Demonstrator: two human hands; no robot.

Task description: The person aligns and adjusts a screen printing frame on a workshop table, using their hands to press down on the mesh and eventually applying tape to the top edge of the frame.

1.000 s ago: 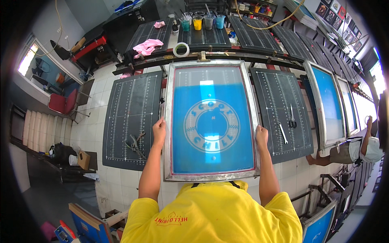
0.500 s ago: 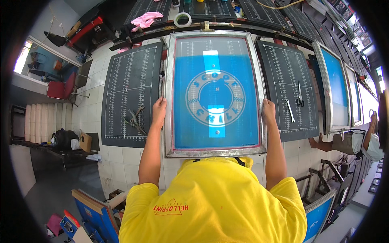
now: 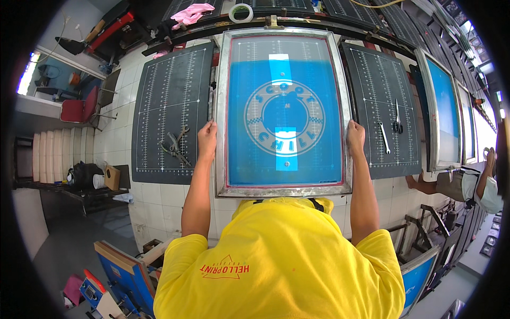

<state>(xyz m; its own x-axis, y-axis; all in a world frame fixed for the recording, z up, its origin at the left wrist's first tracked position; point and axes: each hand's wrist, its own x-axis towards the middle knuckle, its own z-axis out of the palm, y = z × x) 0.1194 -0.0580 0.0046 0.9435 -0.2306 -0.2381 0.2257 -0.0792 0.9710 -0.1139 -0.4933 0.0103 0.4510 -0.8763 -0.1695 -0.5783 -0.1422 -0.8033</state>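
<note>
In front of me lies a screen-printing screen, a metal frame with blue-coated mesh, a ring-shaped lettered design and two bright white patches. At its left rail is my left hand, fingers curled against the metal. Opposite it, my right hand is closed round the right rail; the fingertips of both hands are partly hidden. A dark gridded board at the left carries a plier-like tool. On a matching board at the right lie a wrench and black-handled scissors.
Beyond the screen, a metal rail supports its far-end clamp; a tape roll and pink cloth lie there. More framed screens stand at the right, near another person. Left of the boards is a red chair.
The whole scene sits higher in the picture, the screen and boards together, as the view has shifted. Both hands stay on the side rails.
</note>
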